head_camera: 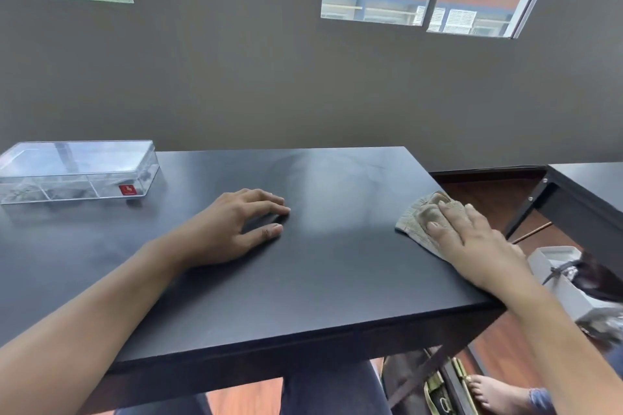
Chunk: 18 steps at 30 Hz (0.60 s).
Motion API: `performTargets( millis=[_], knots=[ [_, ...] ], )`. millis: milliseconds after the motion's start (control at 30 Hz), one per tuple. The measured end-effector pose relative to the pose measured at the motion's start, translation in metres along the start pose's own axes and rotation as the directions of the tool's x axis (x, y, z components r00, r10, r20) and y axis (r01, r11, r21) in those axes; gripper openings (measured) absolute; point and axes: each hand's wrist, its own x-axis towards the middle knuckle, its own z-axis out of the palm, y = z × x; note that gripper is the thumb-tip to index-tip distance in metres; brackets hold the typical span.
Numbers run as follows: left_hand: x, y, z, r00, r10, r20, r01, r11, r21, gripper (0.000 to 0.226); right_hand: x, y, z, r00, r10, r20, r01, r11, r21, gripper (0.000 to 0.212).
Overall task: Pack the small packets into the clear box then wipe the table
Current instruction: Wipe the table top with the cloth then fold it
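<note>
The clear box stands at the table's far left with its lid on and a red label at its front right corner; dark small packets show dimly through its wall. My left hand rests on the middle of the black table, fingers spread, holding nothing. My right hand lies flat on a beige cloth and presses it against the table near the right edge.
A second dark table stands to the right across a gap of wooden floor. A white and grey device sits by my right forearm. Another person's bare foot and a bag are on the floor at lower right.
</note>
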Motion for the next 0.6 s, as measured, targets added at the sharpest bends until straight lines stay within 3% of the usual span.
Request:
performTargets(
  millis=[167,400,467,600],
  knots=[
    [-0.001,-0.005,-0.003,1.0,-0.004,0.005,0.004,1.0,-0.029,0.038,-0.042,-0.022,0.014,1.0,-0.017,-0.019,0.016,0.998,-0.064,0.073],
    [0.002,-0.007,0.0,1.0,-0.011,-0.008,0.011,1.0,-0.029,0.037,-0.134,-0.071,0.035,0.918,-0.397,0.017,0.397,0.917,-0.046,0.058],
    [0.002,-0.006,-0.001,1.0,-0.012,-0.005,0.012,0.999,-0.033,0.036,-0.124,-0.071,0.024,0.908,-0.42,-0.004,0.418,0.905,-0.075,0.059],
    [0.001,-0.006,-0.002,1.0,-0.023,-0.004,0.023,0.999,-0.025,0.037,-0.072,-0.07,0.01,0.908,-0.39,0.155,0.404,0.912,-0.071,0.063]
  ],
)
